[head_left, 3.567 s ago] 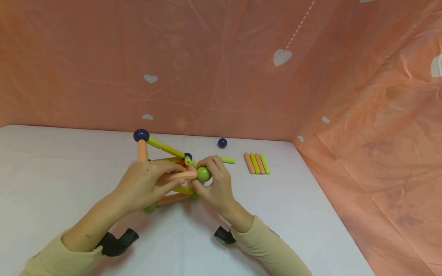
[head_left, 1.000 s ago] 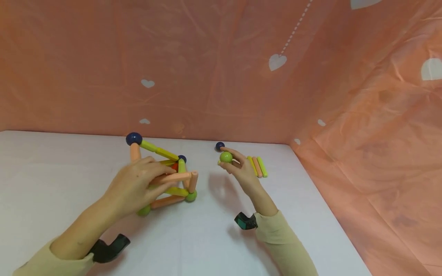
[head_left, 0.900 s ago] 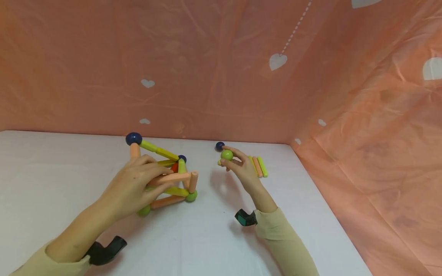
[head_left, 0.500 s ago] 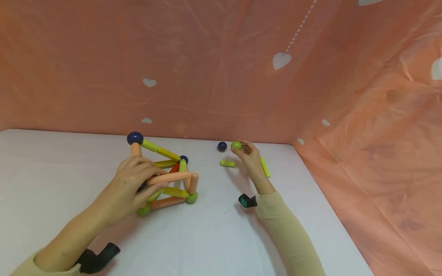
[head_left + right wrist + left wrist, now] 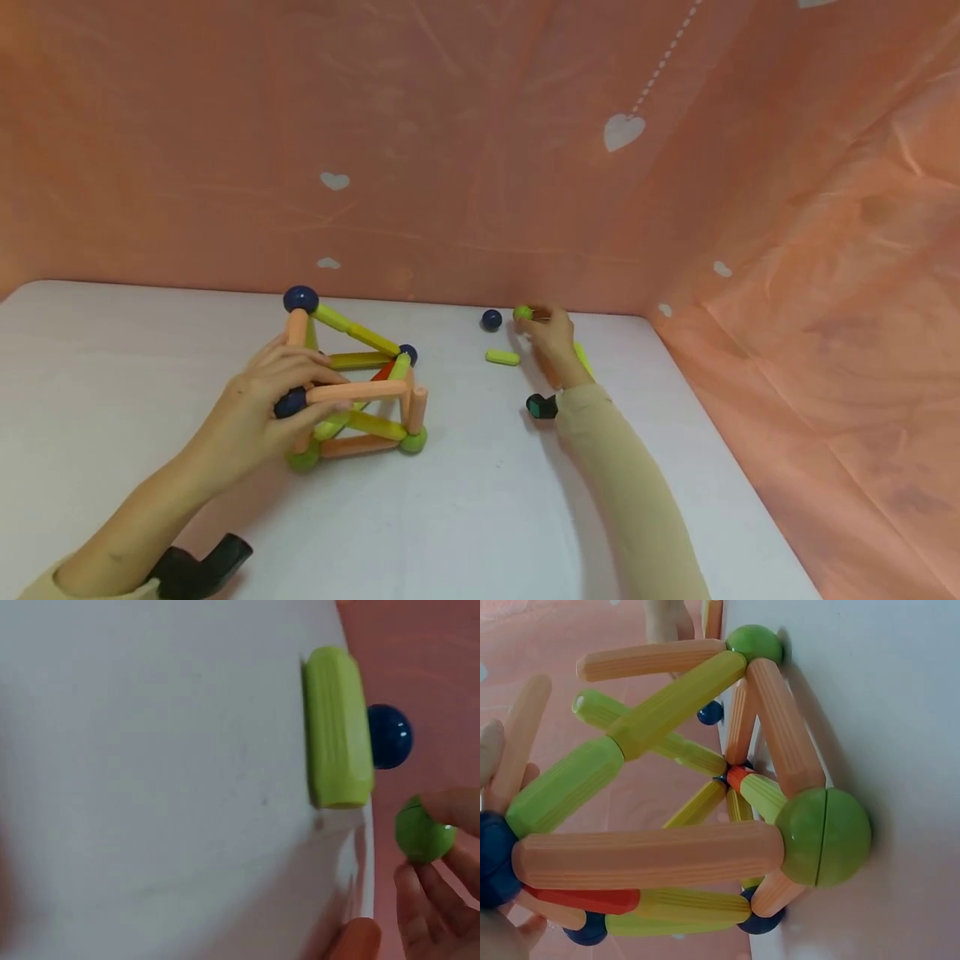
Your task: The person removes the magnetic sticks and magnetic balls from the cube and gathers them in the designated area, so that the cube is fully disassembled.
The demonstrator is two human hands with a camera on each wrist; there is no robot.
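Observation:
A frame of ridged building sticks in peach, yellow, lime and red (image 5: pixel 375 427), joined by dark blue and green balls, stands on the left of the table. My left hand (image 5: pixel 243 421) holds it at an upper peach stick (image 5: pixel 363 390) beside a dark blue ball (image 5: pixel 290 402); in the left wrist view a green ball (image 5: pixel 823 836) forms its near bottom corner. Toward the back right, my right hand (image 5: pixel 553 337) pinches a loose green ball (image 5: pixel 424 831) between thumb and fingers. Below that hand, loose sticks are partly hidden.
A loose dark blue ball (image 5: pixel 492 320) lies near the table's back edge. In front of it is a short lime stick (image 5: pixel 502 357). A lime stick (image 5: pixel 582 360) and a peach stick (image 5: pixel 549 371) lie around the right wrist. A peach cloth (image 5: pixel 480 150) hangs behind the table.
My right hand has taken the green ball off the frame's peach stick and carried it right and back, past the short lime stick. My left hand stays on the frame, slightly lower.

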